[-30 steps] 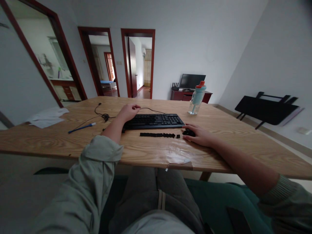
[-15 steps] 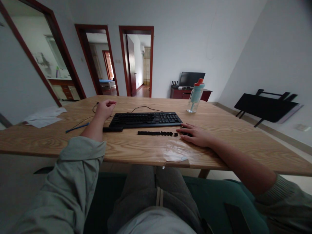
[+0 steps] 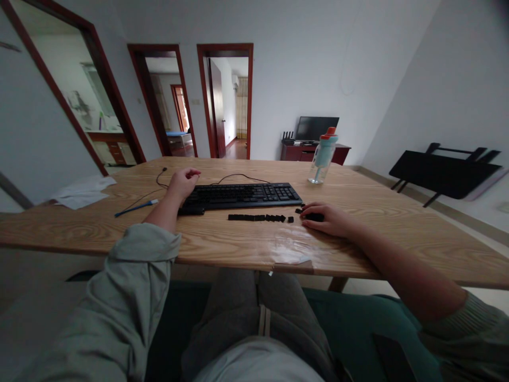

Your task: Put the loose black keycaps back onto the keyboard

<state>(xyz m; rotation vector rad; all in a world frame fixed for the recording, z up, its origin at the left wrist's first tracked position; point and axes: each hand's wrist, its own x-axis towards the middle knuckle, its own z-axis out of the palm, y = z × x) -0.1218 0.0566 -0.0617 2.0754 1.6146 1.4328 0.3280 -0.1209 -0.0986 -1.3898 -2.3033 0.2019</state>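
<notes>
A black keyboard (image 3: 242, 195) lies across the middle of the wooden table (image 3: 246, 249). My left hand (image 3: 183, 183) rests at the keyboard's left end with its fingers curled in; what they hold, if anything, is hidden. A long black key (image 3: 191, 211) lies just in front of that hand. A row of loose black keycaps (image 3: 258, 217) sits on the table in front of the keyboard. At the row's right end my right hand (image 3: 330, 220) lies on the table, thumb and fingers closed round a small clump of black keycaps (image 3: 313, 216).
A clear bottle (image 3: 324, 156) with a teal and orange cap stands behind the keyboard's right end. A blue pen (image 3: 135, 208), a black cable (image 3: 163, 178) and white paper (image 3: 83, 191) lie at the left. A folded black table (image 3: 445, 172) leans on the right wall.
My left hand left the keyboard's top left, swung out to the left, then came back beside its left end. My right hand's fingers drew in round the keycaps.
</notes>
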